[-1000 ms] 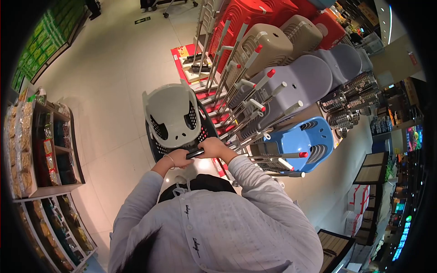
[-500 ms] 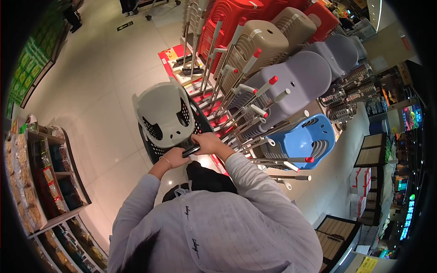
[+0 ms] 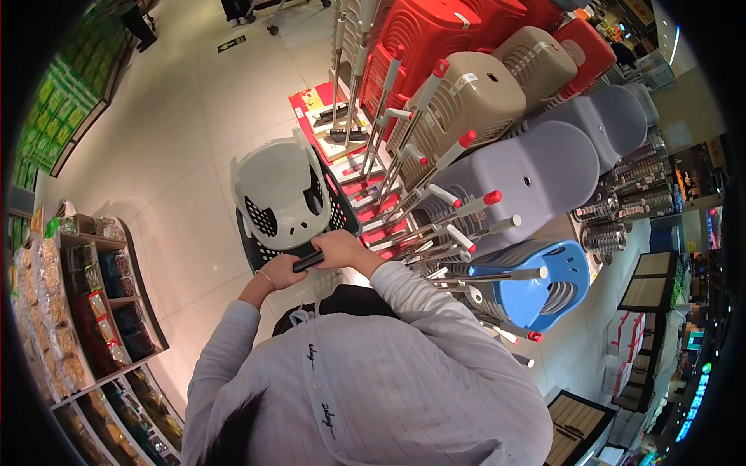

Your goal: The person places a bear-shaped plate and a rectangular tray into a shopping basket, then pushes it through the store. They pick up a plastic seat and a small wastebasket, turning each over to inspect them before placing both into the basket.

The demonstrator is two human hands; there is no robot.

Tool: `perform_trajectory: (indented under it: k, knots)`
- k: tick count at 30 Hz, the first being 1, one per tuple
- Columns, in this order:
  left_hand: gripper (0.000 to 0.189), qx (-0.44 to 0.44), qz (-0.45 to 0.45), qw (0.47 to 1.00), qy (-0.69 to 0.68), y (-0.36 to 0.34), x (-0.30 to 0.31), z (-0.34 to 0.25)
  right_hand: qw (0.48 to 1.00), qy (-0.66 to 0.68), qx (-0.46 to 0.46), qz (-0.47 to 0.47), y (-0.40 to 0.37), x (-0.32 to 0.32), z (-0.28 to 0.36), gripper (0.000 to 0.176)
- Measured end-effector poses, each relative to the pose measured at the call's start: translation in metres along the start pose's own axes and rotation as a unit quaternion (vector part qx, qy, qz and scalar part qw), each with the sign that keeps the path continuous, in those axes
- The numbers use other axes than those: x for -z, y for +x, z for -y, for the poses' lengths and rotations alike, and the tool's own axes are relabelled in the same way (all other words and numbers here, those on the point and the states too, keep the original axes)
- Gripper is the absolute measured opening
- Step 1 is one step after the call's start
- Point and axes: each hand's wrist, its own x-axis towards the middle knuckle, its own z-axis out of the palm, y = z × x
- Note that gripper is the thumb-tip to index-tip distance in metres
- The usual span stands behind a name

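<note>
Head view. Both hands are at a black bar handle (image 3: 308, 262) just on the near side of a dark perforated plastic basket (image 3: 347, 215). Left hand (image 3: 277, 273): fingers closed around the handle's left end; a thin bracelet (image 3: 265, 275) circles the wrist. Right hand (image 3: 342, 250): closed on the handle's other end, higher in view and close to the basket's near corner. The handle slants up toward the right between the two fists; its join to the basket is hidden.

A light-grey plastic seat (image 3: 273, 175) sits in the basket, taking up most of the opening. Two cut-outs in the seat show the basket's holes through them. Neither hand is seen gripping the seat.

Right of the basket: a row of metal poles (image 3: 447, 208), several red-tipped, leaning over a red printed base. Behind these, stacked plastic stools: red (image 3: 427, 27), beige (image 3: 466, 89) and grey-purple (image 3: 528, 171). Blue plastic seats (image 3: 532, 283) are stacked nearest the person's right sleeve (image 3: 431, 307).

Left, across pale floor tiles (image 3: 186, 210): a shelf unit (image 3: 123, 370) with bagged goods. Green packages (image 3: 54, 116) line the far left. White boxes (image 3: 625, 342) with red bands stand at far right.
</note>
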Motion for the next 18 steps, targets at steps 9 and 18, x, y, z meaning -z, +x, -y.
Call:
perform_trajectory:
  k: [9,18]
  knots:
    - [0.029,0.011,-0.047,0.999,0.012,0.036,0.057,0.016,0.997,-0.011,-0.033,0.065,0.072,0.025,-0.019,0.033]
    - [0.033,-0.005,-0.031,0.999,0.014,0.073,0.112,0.038,0.995,-0.040,-0.039,0.077,0.134,0.042,-0.038,0.032]
